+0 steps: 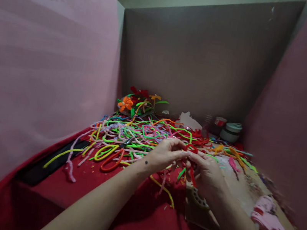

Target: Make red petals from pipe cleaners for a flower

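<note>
My left hand (165, 153) and my right hand (208, 174) meet over the middle of the table, fingers pinched together on a red pipe cleaner (193, 149) that loops between them and hangs down beside my right palm. Just beyond the hands lies a big tangled pile of pipe cleaners (138, 134) in green, pink, purple, orange and yellow. Scissors with orange handles (114, 159) lie on the near left of the pile.
A red cloth (86, 186) covers the table. Finished pipe-cleaner flowers (136, 102) stand at the back, with small lidded jars (231, 131) at the back right. A pink glue gun (272, 225) lies near right. Pink and grey partition walls enclose the table on three sides.
</note>
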Action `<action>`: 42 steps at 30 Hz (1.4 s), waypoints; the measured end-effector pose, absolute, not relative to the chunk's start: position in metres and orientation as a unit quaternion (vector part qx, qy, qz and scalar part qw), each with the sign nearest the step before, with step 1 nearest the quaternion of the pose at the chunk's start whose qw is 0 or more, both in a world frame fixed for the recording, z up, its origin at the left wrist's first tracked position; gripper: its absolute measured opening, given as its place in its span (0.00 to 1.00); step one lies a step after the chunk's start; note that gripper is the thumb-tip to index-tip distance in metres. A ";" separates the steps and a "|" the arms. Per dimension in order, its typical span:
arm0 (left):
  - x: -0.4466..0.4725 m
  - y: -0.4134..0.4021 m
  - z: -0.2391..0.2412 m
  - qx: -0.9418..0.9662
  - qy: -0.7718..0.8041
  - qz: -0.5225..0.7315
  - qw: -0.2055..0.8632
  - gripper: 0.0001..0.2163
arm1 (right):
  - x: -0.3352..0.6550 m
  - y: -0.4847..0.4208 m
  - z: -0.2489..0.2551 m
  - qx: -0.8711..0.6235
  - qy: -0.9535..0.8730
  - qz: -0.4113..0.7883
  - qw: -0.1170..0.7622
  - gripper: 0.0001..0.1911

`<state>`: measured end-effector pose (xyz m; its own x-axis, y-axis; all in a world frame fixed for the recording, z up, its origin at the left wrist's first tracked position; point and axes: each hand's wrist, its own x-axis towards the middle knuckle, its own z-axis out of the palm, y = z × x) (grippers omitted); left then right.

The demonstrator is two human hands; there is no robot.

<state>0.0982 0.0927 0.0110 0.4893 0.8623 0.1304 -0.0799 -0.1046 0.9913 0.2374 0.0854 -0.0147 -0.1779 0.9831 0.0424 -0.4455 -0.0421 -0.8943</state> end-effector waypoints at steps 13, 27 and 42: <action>0.091 0.093 0.019 0.651 0.402 0.306 0.566 0.03 | 0.243 0.091 -0.014 -0.337 -0.411 0.636 0.560 0.07; 0.090 0.095 0.018 0.667 0.410 0.324 0.531 0.10 | 0.244 0.092 -0.021 -0.321 -0.463 0.618 0.548 0.06; 0.095 0.092 0.023 0.636 0.447 0.397 0.487 0.06 | 0.250 0.089 -0.011 -0.330 -0.496 0.635 0.492 0.07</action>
